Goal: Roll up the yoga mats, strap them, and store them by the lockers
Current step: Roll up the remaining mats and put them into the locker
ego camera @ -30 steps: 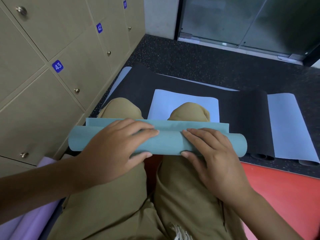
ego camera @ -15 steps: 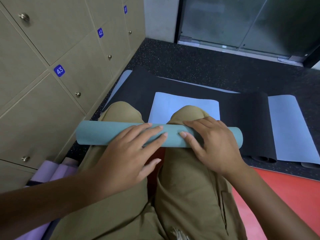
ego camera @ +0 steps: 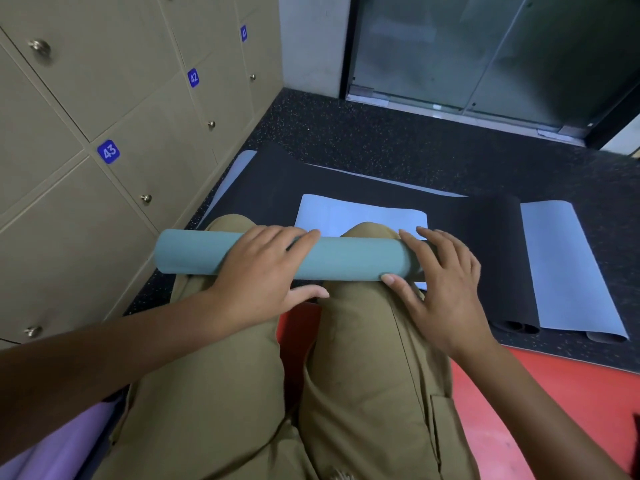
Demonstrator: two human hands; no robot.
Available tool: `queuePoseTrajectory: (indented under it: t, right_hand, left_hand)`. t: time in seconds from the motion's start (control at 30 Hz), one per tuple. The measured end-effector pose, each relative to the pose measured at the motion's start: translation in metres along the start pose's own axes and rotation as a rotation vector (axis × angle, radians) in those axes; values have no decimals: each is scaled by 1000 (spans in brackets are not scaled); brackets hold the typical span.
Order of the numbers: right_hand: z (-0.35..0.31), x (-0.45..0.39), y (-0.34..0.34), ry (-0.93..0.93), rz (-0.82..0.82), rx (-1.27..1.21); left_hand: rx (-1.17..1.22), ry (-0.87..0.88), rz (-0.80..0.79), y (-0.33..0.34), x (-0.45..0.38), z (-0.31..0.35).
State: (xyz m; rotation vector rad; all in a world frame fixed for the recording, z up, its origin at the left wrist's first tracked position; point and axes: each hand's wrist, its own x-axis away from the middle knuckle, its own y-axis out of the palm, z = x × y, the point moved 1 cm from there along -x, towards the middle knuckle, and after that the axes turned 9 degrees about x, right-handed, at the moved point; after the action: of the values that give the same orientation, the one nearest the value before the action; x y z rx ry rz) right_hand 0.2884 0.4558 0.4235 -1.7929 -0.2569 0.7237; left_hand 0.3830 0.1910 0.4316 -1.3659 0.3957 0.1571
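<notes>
You get dim, even indoor light with soft shadows; the lockers (ego camera: 156, 174) bow at the wide-angle edge (focus slightly soft).

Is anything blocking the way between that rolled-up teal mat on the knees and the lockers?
Nothing visible does. The rolled teal yoga mat lies across the knees, its left end near the beige lockers; only dark speckled floor lies between.

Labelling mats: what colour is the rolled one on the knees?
Teal rolled mat; head view.
</notes>
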Motion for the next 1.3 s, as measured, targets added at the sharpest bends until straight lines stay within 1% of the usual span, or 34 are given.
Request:
queuePoseTrajectory:
  t: [0.1,0.27,0.37,0.43,0.5,0.63,0.7,0.87,1.0,1.13,1.2,1.3]
  right_hand:
    - [8,-5,8,56,16,-139]
    - [4,-11,9,190,-26,-447]
    - [8,-16,11,245,-35,-526]
    - [13,-19,12,286,-44,-573]
    - [17,-22,10,318,-10,-615]
    - [17,-37,-7,329,61,-742]
    - [16,-46,-17,311,100,-810]
    - [10,-79,-62,198,256,-829]
    - [0,-107,-111,104,380,-774]
    - [-19,-126,-156,-17,468,-686]
    - [-26,-129,-172,-67,492,-656]
    - [-36,-126,-183,-143,480,-609]
  left_hand:
    - [-65,-15,-48,4,-15,-10]
    - [-116,-8,-84,6,-24,-17]
    - [-121,7,-127,8,-30,-22]
    - [-102,0,-149,7,-35,-25]
    - [-65,-19,-154,6,-42,-28]
    - [45,-140,-186,-3,-53,-32]
    - [103,-182,-193,-12,-57,-30]
    - [302,-260,-192,-39,-84,-22]
    - [496,-223,-157,-57,-110,-11]
    - [691,-219,-60,-70,-122,7]
    - [801,-241,-18,-70,-121,17]
    - [917,-275,16,-67,-112,28]
